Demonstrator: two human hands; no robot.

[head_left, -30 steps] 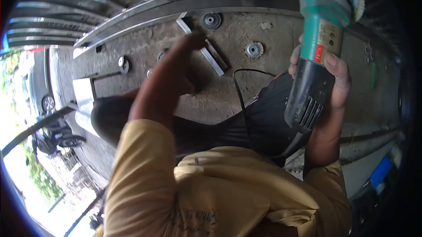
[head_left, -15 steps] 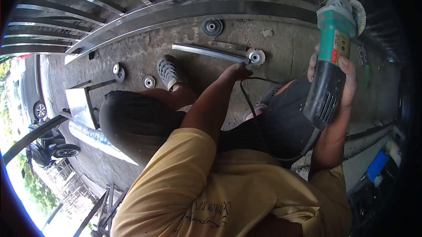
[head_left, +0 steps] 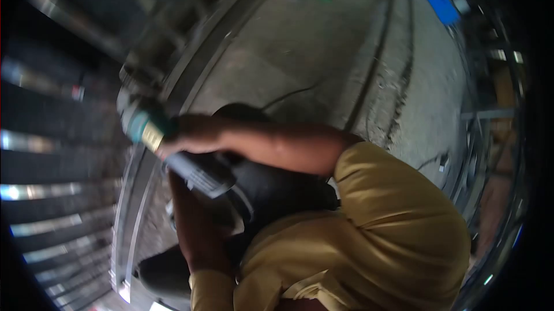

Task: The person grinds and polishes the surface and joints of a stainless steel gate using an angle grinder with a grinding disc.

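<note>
My right hand (head_left: 190,134) is wrapped round the angle grinder (head_left: 203,175), close to its green front section. The grinder lies tilted across the left of the view, its grey gear head at the upper left and its dark body running down to the right. Motion smears the head, so I cannot make out its wheel. From below, my left forearm (head_left: 193,213) rises towards the grinder's underside. The left hand is hidden behind the tool and blurred, so its grip does not show.
Metal bars (head_left: 52,190) of a frame stand along the left, with a long rail (head_left: 199,63) beside them. Dark cable lies on the concrete floor (head_left: 277,51). A blue object (head_left: 441,4) is at the upper right, with blurred clutter along the right edge.
My head has turned right, swinging the whole view. The grinder, upright at the right before, now slants at the left in my right hand. My left hand has left the floor by the metal bar.
</note>
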